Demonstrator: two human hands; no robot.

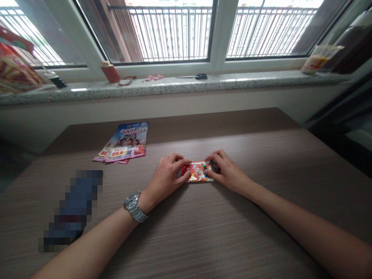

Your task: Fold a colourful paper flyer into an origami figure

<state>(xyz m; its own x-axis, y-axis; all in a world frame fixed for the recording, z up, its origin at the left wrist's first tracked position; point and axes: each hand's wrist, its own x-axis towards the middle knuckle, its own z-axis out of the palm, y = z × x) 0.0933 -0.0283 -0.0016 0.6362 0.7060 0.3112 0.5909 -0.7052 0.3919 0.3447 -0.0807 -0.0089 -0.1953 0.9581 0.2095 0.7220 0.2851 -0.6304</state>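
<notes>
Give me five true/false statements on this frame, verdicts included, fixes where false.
1. The left hand and right hand both touch the red-and-white packet. True.
2. The silver wristwatch is on the right wrist. False: the silver wristwatch is on the left wrist.
3. Overlapping flyers lie on the wood-grain table. True.
4. The black-handled scissors lie beside the packet. False: the black-handled scissors lie on the speckled windowsill.
5. A railing shows outside the window. True.
</notes>
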